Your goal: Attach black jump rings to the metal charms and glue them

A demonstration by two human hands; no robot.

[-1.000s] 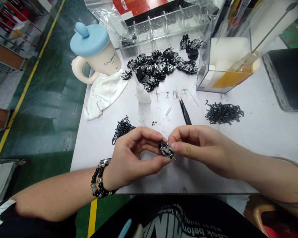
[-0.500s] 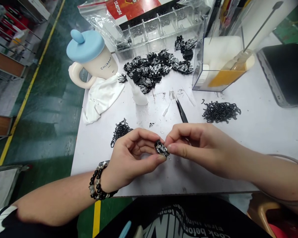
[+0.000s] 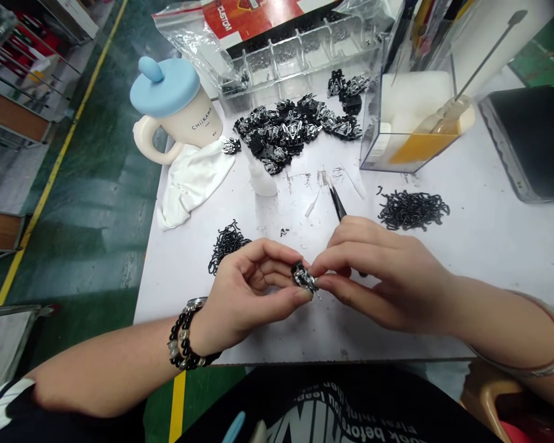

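Between the thumb and fingers of my left hand (image 3: 253, 289) is a small black-and-silver part (image 3: 303, 277), tilted, with a thin silver tip sticking out below. My right hand (image 3: 378, 271) has its thumb and index finger pinched at the part's right side; its other fingers are curled. Black tweezers (image 3: 337, 202) lie just beyond my right hand, which partly hides them. Similar black-and-silver parts (image 3: 290, 129) are heaped farther back. Small curved black pieces form one pile (image 3: 226, 243) by my left hand and another pile (image 3: 413, 209) to the right.
A white squeeze bottle (image 3: 263, 181) stands near the heap. At the back left are a lidded mug (image 3: 184, 120) and a white cloth (image 3: 196, 178). A clear divided tray (image 3: 286, 61) lies behind, with a clear tool holder (image 3: 397, 147) and a dark tablet-like slab (image 3: 535, 141) at right.
My right hand has shifted its grip: its fingers are raised and rolled over more, still at the part. My left hand holds the part much as before. The view has moved slightly.
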